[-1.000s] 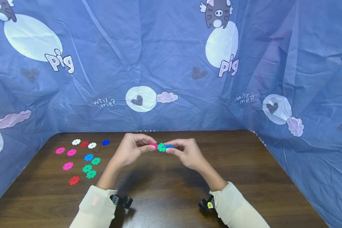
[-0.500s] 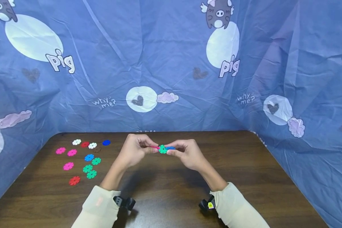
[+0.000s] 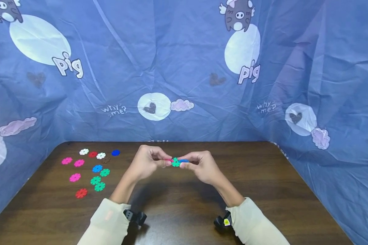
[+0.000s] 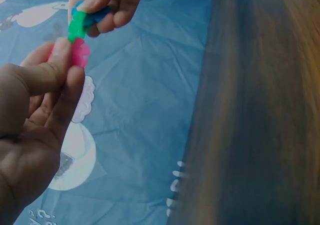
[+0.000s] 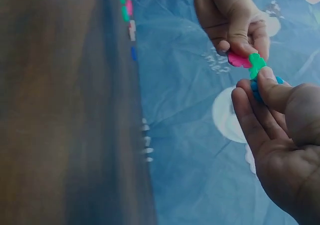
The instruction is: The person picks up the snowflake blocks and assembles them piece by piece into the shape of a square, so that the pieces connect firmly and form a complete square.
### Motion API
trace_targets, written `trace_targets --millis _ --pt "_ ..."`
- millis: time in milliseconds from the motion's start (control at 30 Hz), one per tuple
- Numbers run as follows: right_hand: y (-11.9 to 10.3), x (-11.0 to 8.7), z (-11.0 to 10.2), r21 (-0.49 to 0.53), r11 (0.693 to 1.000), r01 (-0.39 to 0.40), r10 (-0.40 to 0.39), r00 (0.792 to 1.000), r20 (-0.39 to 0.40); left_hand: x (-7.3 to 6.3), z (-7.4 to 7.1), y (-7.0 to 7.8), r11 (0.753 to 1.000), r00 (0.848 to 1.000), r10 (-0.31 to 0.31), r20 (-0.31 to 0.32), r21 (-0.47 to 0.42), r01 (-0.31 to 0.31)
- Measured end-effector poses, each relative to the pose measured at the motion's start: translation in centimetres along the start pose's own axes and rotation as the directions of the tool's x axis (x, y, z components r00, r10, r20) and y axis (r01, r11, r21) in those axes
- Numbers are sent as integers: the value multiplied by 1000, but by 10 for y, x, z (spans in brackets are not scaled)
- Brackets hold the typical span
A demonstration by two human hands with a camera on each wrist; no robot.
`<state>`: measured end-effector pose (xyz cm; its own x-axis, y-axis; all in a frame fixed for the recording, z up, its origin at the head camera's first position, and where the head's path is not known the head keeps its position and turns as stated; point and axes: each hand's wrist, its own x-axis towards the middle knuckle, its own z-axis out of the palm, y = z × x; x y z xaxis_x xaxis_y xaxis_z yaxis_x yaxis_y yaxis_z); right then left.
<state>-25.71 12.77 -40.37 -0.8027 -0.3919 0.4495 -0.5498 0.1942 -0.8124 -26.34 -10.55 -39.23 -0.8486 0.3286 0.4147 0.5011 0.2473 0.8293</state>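
Note:
Above the table my left hand (image 3: 146, 162) pinches a pink interlocking disc (image 4: 80, 52) between thumb and fingers. Opposite it, my right hand (image 3: 204, 166) pinches a blue interlocking disc (image 5: 256, 91). A green interlocking disc (image 3: 175, 162) sits between these two, turned on a different plane from them. In both wrist views the pink, green and blue discs form one short row, the pink edge right at the green one. Fingers and thumbs cover large parts of the pink and blue discs.
Loose notched discs lie at the left of the brown table (image 3: 248, 190): pink (image 3: 75, 177), green (image 3: 99, 186), red (image 3: 81, 193), white (image 3: 84, 151), light blue (image 3: 97, 168), dark blue (image 3: 115, 152) and brown (image 3: 106, 160). A blue patterned cloth (image 3: 184, 68) hangs behind.
My left hand has shifted slightly right and the pink disc has turned edge-on, closer against the green one. The held discs sit slightly lower in view. Both hands keep their pinch.

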Motion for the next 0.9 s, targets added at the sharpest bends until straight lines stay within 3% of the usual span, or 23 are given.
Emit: trace_targets --millis 167,400,500,667,800,900 --pt "-3 1 -8 23 999 29 -29 1000 -4 4 0 5 998 1000 13 24 -61 -12" --pt "-3 2 -15 -7 1000 10 -10 1000 20 1 -16 4 996 1000 10 26 93 -12" --pt "-4 1 -19 -13 1000 -10 9 1000 -6 -1 -32 -3 985 999 -44 -12 168 46" --pt "-4 0 -23 -4 999 -43 43 999 -18 -10 -70 -26 945 989 -129 -65 293 143" --pt "-3 1 -22 2 999 -42 42 999 -11 -26 -101 -43 902 976 -205 -68 374 215" --pt "-3 2 -22 7 999 -38 38 999 -12 -40 -120 -56 858 957 -278 -79 427 285"
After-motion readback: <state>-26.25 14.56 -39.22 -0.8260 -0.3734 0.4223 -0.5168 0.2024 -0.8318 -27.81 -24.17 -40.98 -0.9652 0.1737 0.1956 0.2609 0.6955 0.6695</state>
